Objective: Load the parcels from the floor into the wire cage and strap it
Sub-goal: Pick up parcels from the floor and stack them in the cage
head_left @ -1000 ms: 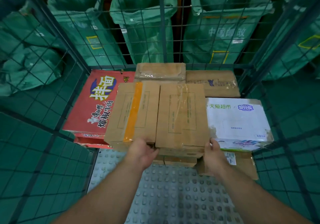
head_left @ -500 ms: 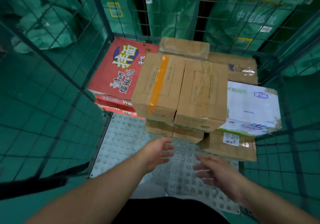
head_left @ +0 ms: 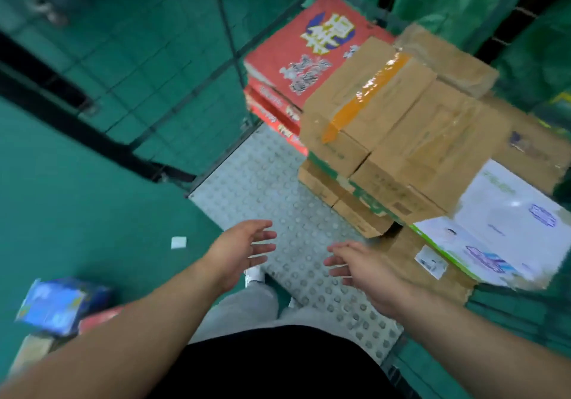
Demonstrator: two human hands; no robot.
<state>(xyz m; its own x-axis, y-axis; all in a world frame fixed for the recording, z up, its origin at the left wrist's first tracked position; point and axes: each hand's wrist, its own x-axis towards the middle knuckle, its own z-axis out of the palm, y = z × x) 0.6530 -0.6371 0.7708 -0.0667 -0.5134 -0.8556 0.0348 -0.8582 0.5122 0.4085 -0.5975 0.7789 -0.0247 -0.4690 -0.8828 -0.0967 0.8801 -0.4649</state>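
Head; parcels [head_left: 401, 126] beyond right hand [head_left: 366, 273] (empty)

This is a parcel depot. Green fabric mail sacks [head_left: 457, 3] sit behind a green wire-mesh cage [head_left: 262, 176] holding taped brown cardboard boxes [head_left: 380, 98].

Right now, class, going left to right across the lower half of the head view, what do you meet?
blue parcel → white paper scrap → left hand → right hand → white box
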